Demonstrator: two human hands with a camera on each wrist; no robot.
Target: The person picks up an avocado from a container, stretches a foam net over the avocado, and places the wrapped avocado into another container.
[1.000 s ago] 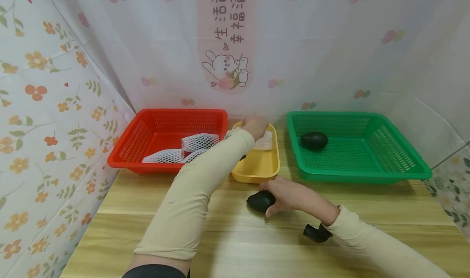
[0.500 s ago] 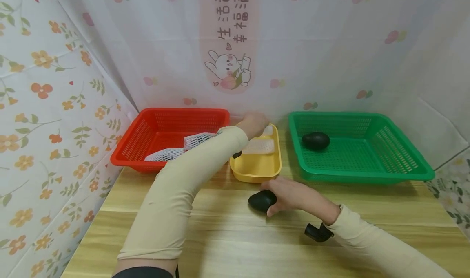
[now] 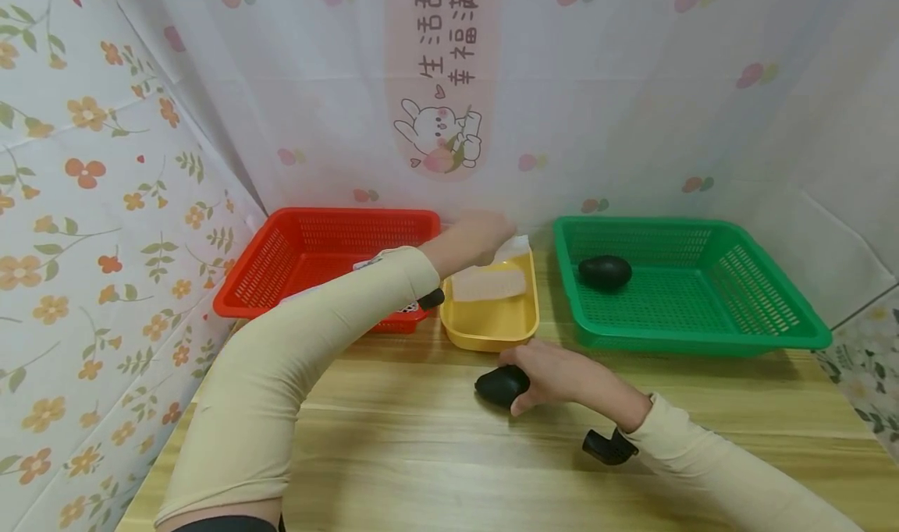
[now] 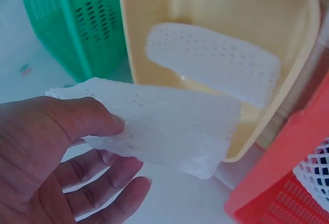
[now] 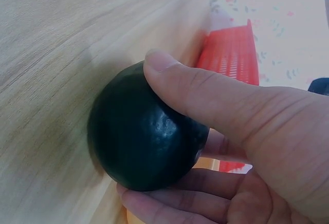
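Note:
In the left wrist view my left hand [image 4: 61, 152] pinches a flattened white foam net sleeve [image 4: 164, 124] between thumb and fingers. It holds the sleeve above the back end of the yellow bin [image 3: 492, 338]. A second white foam net sleeve [image 3: 489, 285] lies flat inside that bin. On the wooden table in front, my right hand [image 3: 558, 372] grips a dark avocado [image 3: 500, 385], its narrow end pointing left. The right wrist view shows the thumb on one side of this avocado [image 5: 146, 131] and the fingers curled round the other.
A red basket [image 3: 242, 302] stands left of the bin; my left sleeve [image 3: 295, 368] covers much of its contents, partly visible netting. To the right, a green basket [image 3: 695, 341] contains another dark avocado [image 3: 605, 272]. A printed curtain [image 3: 632, 126] hangs behind.
My left hand has drawn a foam net sleeve up from the bin, uncovering the other sleeve, while the left elbow swung outward to the left. My right hand has stayed on the avocado.

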